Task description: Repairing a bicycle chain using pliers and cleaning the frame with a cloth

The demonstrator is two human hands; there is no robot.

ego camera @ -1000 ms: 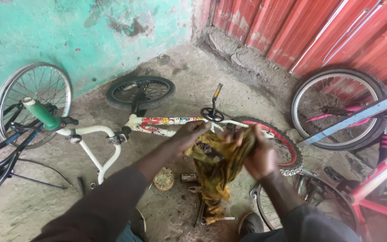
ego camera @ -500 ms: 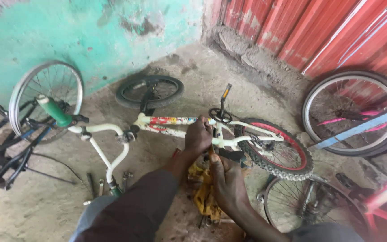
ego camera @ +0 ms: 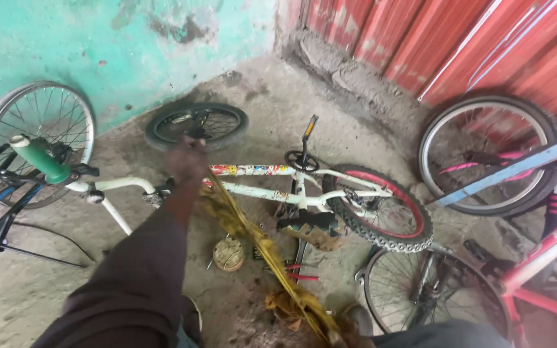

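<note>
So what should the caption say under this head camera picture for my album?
Left hand pulls a yellow rag tight over a white bicycle frame lying on the concrete floor.

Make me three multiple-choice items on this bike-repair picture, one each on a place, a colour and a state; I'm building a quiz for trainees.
1. Where does the small white bicycle lie?
A. On the concrete floor
B. On a workbench
C. Hung on the wall

2. What colour is the grip on the handlebar at left?
A. Red
B. Green
C. Black

3. How is the yellow rag?
A. Folded on the floor
B. Draped over the saddle
C. Stretched taut between the two hands

Answers:
1. A: its frame lies flat on the floor, beside a loose tyre.
2. B: the grip is plainly green against the white bar.
3. C: the left hand holds its upper end over the frame, and the right hand its lower end at the picture's bottom edge.
</note>
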